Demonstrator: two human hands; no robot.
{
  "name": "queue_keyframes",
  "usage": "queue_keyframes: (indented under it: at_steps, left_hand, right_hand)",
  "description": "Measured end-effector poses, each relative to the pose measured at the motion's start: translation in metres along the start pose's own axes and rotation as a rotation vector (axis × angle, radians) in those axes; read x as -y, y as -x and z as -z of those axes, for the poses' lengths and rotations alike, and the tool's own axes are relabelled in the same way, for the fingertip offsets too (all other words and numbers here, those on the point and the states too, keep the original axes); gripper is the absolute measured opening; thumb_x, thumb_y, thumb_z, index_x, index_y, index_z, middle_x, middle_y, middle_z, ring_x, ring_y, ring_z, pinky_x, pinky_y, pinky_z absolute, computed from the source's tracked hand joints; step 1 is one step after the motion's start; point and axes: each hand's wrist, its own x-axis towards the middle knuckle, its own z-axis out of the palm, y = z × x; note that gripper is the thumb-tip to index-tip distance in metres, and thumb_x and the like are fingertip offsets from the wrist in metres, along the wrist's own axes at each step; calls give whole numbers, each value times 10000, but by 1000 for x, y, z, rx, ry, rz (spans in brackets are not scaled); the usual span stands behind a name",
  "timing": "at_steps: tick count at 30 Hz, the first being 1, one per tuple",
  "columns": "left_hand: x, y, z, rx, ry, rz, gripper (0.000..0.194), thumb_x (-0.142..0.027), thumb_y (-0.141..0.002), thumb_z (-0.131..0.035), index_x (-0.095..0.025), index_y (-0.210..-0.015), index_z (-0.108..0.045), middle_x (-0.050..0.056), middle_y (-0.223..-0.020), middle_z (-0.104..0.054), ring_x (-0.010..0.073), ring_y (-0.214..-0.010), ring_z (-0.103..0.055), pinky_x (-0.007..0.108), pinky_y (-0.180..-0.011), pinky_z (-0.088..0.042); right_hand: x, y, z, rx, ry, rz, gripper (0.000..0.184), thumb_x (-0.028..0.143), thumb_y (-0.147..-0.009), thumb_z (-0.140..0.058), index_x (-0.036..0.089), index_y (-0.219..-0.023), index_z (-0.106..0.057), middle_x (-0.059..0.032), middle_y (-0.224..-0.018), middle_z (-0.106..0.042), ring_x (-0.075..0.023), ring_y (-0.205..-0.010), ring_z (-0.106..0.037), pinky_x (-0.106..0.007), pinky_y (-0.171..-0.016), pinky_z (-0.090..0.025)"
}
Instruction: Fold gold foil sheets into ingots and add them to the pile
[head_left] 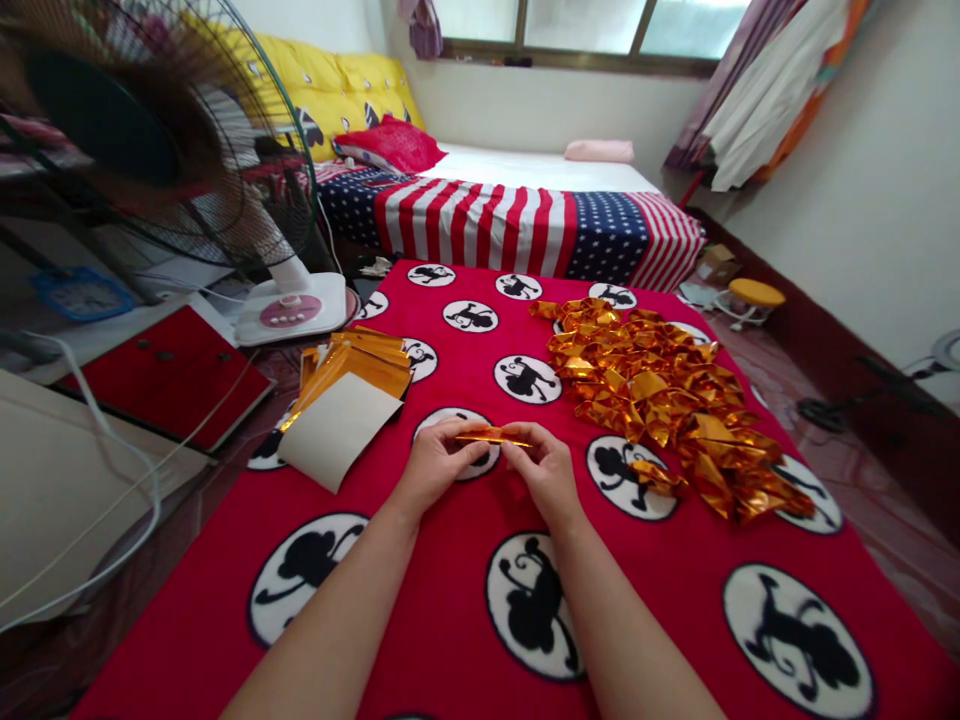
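Note:
Between my two hands is a narrow folded piece of shiny gold foil paper (491, 436), held level just above the red cloth. My left hand (439, 462) pinches its left end between thumb and fingers. At the right end, the thumb and fingers of my right hand (545, 470) are closed on the same piece. To the left lies a stack of flat gold paper sheets (367, 355), with a pale sheet (341, 430) on its near side. A large heap of folded gold foil pieces (660, 390) spreads to the right, and one small foil piece (656, 477) sits at its near edge.
The red cloth (420, 620) with round monkey prints covers the surface under my hands. A standing fan (292, 305) is at the left, beside a red panel (180, 375) and a white cable (154, 480). Behind stands a bed (487, 215); a yellow stool (756, 292) is at the right.

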Motion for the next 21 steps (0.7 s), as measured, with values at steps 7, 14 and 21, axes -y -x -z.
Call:
queue_keyframes:
  at_steps: [7, 14, 21]
  left_hand:
    - [-1, -1, 2, 12, -71, -66, 280, -234, -782, -656, -143, -1032, -744, 87, -1003, -719, 200, -939, -670, 287, -829, -531]
    - [4, -2, 0, -19, -181, -85, 323, -133, -799, -518, -150, -1022, -751, 43, -848, -659, 108, -631, -581, 218, -576, -473]
    - [2, 0, -7, -104, -553, -197, 339, -69, -809, -475, -140, -995, -749, 66, -828, -702, 148, -735, -623, 254, -712, -483]
  right_hand:
    - [-2, 0, -3, -17, 35, 29, 231, 352, -833, -669, 183, -991, -668, -55, -929, -729, -179, -786, -688, -274, -681, -553]
    - [-8, 2, -5, -68, 187, 122, 226, 243, -831, -630, 183, -1049, -640, -68, -988, -729, -187, -876, -697, -290, -781, -547]
    - [-4, 4, -1, -127, 472, 98, 192, 225, -828, -538, 188, -888, -717, -20, -704, -703, -145, -592, -613, -223, -544, -435]
